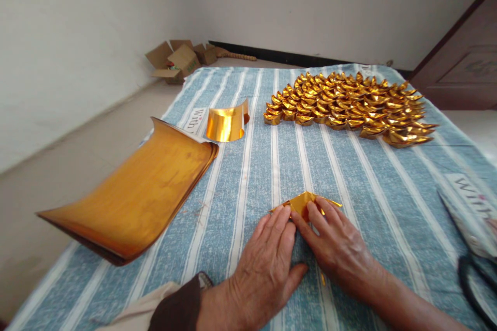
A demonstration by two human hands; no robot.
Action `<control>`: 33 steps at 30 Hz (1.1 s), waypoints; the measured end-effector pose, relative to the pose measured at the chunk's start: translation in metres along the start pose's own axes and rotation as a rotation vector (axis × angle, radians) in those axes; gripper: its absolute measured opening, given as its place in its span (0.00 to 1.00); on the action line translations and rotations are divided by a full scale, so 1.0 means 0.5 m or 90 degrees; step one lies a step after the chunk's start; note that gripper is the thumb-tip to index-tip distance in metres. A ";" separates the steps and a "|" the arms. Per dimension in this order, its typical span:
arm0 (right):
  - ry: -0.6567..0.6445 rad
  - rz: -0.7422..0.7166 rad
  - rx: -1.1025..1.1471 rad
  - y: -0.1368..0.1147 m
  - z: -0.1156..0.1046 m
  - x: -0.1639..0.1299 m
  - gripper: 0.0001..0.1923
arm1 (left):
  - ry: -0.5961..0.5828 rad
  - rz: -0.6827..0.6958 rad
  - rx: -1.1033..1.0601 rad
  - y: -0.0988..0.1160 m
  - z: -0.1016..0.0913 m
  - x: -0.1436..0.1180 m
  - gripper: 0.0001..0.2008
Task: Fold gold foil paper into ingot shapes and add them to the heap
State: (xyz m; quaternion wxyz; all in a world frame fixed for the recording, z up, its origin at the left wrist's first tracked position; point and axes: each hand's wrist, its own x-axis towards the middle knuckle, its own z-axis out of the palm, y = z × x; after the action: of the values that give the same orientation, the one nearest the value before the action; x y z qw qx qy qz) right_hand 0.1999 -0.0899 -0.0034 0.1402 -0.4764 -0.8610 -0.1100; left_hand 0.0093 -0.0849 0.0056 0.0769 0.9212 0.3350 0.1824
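A person's left hand point(267, 264) and right hand point(336, 243) press a partly folded sheet of gold foil paper point(305, 201) flat against a blue striped cloth point(240, 186), fingers point(316, 212) spread and uncurled rather than closed around it, apparently so the crease holds. The foil lies directly under the fingertips and pokes out just beyond them. Beyond the fingers, rows of finished gold paper ingots point(349, 106) sit packed together, apparently kept apart from the folding. Left of the fingers, a stack of gold sheets point(135, 196) curls upward within reach, with one curled gold sheet point(228, 123) behind it. Cardboard boxes point(178, 59) rest by the far wall.
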 end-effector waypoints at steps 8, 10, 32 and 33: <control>0.011 -0.022 0.026 0.009 -0.007 -0.007 0.23 | -0.020 -0.010 -0.011 -0.002 0.000 -0.005 0.30; 0.007 -0.026 0.028 0.010 -0.008 -0.009 0.23 | -0.023 -0.012 -0.009 -0.002 0.000 -0.006 0.30; 0.007 -0.025 0.013 0.007 -0.003 -0.007 0.22 | -0.056 -0.027 -0.004 -0.003 -0.002 0.000 0.31; 0.007 -0.025 0.011 0.007 -0.002 -0.007 0.23 | -0.059 -0.031 -0.005 -0.003 -0.002 0.000 0.31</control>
State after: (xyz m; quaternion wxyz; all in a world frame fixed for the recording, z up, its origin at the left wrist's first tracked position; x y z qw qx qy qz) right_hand 0.2050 -0.0912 -0.0036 0.1468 -0.4576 -0.8703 -0.1082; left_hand 0.0080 -0.0836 0.0062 0.1005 0.9199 0.3526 0.1389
